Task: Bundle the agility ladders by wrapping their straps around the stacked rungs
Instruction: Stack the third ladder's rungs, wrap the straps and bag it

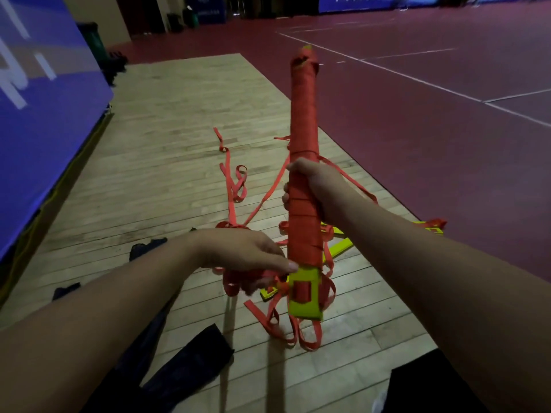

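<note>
Mostly, the bundle [302,114] is wrapped: red strap covers the stacked rungs from the far tip down to the near end, where the yellow rung ends [307,296] show bare. It is held in the air, tilted away from the person, above the wooden floor [179,129]. The right hand [313,189] has a full grip round the middle, fingers curled over the windings. The left hand [247,257], just left of the near end, has its grip closed on a wad of loose strap [234,283], thumb reaching towards the bundle (whether it touches, I cannot tell).

The likeliest trouble is slack. The lowest windings look uneven, with gaps, and if the left hand eases its pull they could loosen and slide off the bare near end. Strap tails [235,180] trail over the floor to the left and farther off, and loops hang under the yellow ends. Any of these could catch on the spare yellow rungs [340,245] lying just behind the bundle and drag the wrap open. A dark cloth [190,362] lies near, underfoot.
</note>
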`<state>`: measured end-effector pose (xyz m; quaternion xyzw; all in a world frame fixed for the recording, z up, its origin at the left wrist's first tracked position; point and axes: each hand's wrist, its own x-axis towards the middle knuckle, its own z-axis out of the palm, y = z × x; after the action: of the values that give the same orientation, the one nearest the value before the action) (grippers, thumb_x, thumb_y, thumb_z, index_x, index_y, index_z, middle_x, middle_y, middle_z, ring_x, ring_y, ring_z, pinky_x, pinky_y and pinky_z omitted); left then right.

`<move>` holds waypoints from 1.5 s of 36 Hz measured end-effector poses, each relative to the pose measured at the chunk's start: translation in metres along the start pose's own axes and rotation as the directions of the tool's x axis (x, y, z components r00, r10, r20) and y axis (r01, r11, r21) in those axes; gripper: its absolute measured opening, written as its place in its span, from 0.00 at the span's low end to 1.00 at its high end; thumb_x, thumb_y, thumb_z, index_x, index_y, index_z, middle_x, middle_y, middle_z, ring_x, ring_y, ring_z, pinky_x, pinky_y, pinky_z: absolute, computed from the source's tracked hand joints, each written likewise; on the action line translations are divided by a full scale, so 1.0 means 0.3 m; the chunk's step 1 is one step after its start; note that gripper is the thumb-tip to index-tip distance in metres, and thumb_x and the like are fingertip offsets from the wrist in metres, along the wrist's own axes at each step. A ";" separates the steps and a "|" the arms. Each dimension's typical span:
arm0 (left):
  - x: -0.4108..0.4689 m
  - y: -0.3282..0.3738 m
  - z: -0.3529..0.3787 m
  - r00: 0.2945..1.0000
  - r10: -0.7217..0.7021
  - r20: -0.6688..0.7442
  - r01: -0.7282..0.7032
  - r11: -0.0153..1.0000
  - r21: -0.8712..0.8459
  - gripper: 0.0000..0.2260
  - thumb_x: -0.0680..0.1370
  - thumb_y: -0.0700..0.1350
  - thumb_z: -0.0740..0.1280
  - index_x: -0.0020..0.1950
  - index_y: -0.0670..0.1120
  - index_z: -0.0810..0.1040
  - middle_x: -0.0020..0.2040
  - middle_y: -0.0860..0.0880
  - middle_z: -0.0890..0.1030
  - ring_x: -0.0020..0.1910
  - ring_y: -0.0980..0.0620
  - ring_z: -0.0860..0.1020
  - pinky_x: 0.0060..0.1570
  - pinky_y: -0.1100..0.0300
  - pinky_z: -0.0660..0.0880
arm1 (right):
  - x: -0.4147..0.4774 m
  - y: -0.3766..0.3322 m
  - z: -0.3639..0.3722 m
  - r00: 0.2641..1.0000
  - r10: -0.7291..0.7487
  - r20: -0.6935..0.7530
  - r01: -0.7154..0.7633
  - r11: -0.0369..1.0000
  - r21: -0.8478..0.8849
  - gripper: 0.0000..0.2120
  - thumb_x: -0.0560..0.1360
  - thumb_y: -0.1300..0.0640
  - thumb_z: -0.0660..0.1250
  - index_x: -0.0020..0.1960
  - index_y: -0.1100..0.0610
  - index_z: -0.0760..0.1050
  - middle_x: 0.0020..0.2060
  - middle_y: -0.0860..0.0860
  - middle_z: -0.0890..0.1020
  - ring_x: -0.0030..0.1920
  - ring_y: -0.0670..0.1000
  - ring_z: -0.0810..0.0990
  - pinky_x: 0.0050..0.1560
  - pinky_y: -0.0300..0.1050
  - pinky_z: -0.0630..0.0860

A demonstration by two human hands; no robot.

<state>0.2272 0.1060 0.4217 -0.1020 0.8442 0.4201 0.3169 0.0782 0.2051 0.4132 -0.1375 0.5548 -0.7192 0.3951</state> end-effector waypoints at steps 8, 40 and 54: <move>0.102 -0.015 0.082 0.928 0.036 -0.370 0.031 0.984 0.175 0.16 0.74 0.63 0.70 0.51 0.54 0.75 0.45 0.49 0.82 0.42 0.54 0.81 0.42 0.60 0.80 | 0.021 0.007 0.024 0.957 -0.150 -0.249 0.143 0.989 -0.048 0.15 0.77 0.55 0.69 0.58 0.63 0.73 0.42 0.58 0.78 0.37 0.56 0.84 0.43 0.51 0.84; 0.010 0.006 0.052 0.959 0.171 -0.224 -0.224 0.945 -0.238 0.16 0.72 0.50 0.76 0.52 0.55 0.71 0.47 0.51 0.82 0.43 0.57 0.83 0.42 0.66 0.80 | -0.011 -0.054 0.030 0.983 -0.169 -0.066 0.179 0.964 0.198 0.17 0.74 0.53 0.71 0.57 0.60 0.72 0.39 0.57 0.76 0.31 0.55 0.80 0.37 0.48 0.81; -0.002 -0.015 0.038 0.998 0.057 0.027 -0.059 0.996 0.066 0.32 0.65 0.72 0.64 0.60 0.54 0.79 0.53 0.56 0.84 0.54 0.57 0.83 0.57 0.61 0.76 | -0.055 -0.041 0.027 0.999 -0.016 0.052 0.016 1.000 0.014 0.14 0.77 0.53 0.71 0.52 0.61 0.71 0.30 0.58 0.79 0.27 0.53 0.80 0.31 0.45 0.80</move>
<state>0.2349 0.1121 0.4141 -0.0615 0.8563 0.4018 0.3186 0.0889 0.2122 0.4312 -0.1579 0.5383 -0.7223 0.4045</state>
